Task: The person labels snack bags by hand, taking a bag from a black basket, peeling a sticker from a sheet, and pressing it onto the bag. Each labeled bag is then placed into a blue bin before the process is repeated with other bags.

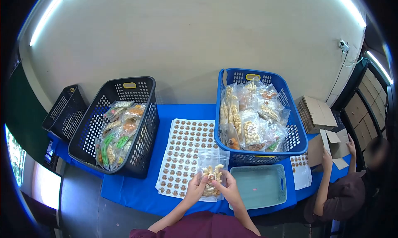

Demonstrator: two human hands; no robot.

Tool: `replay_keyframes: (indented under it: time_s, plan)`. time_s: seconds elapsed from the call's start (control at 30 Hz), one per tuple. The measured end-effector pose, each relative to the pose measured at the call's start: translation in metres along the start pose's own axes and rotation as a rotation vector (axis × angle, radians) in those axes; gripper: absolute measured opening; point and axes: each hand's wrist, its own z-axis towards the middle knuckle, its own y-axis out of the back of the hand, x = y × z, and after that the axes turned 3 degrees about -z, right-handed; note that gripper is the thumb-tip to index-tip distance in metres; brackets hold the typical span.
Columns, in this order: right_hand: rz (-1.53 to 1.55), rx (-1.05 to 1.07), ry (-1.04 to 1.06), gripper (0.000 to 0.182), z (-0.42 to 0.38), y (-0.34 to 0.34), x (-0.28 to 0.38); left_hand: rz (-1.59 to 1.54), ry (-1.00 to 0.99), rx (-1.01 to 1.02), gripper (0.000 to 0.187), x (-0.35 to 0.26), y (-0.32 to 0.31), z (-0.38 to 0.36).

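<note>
My left hand [196, 188] and my right hand [229, 189] both hold a clear plastic bag [213, 157] of pale, curved snack pieces, one at each side. Both thumbs rest on its front near a small round brown sticker. The bag is upright over the lower right part of a white sheet [178, 149] with rows of round brown stickers. Beyond my right hand sits a shallow pale green tray [233, 173]. Behind it, a blue basket [265, 158] is filled with similar packed bags.
A black basket [146, 142] with filled bags stands at left, a smaller black basket [68, 113] beyond it. At right lie flattened cardboard [317, 113] and another sticker sheet [302, 176]. A co-worker [342, 194] holds an open carton [331, 144]. Blue cloth [124, 192] covers the table.
</note>
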Motion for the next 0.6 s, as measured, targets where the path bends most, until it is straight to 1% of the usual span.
replay_keyframes:
  time_s: [0.03,0.13,0.23,0.33,0.43,0.5,0.6]
  plan:
    - [0.019,0.015,-0.02,0.041,0.001,0.001,0.002,0.022,0.008,0.0,0.028,0.001,0.001,0.0]
    - [0.057,0.046,-0.055,0.041,0.001,0.008,0.005,-0.041,0.032,-0.004,0.031,0.008,0.002,0.001]
    - [0.039,0.049,-0.039,0.037,0.004,0.018,0.0,-0.115,0.091,0.085,0.036,0.001,-0.001,0.001]
    - [0.041,0.01,-0.036,0.03,0.002,0.022,0.001,-0.126,0.084,0.195,0.043,-0.019,-0.014,0.002]
    - [0.068,-0.045,-0.014,0.027,-0.002,0.019,0.003,-0.118,0.137,0.232,0.045,-0.019,-0.013,0.003]
    - [0.068,-0.048,-0.005,0.027,-0.004,0.02,0.004,-0.145,0.122,0.253,0.045,-0.019,-0.014,0.003]
    - [0.19,-0.044,-0.107,0.026,-0.01,0.025,0.011,-0.154,0.112,0.268,0.044,-0.016,-0.016,-0.001]
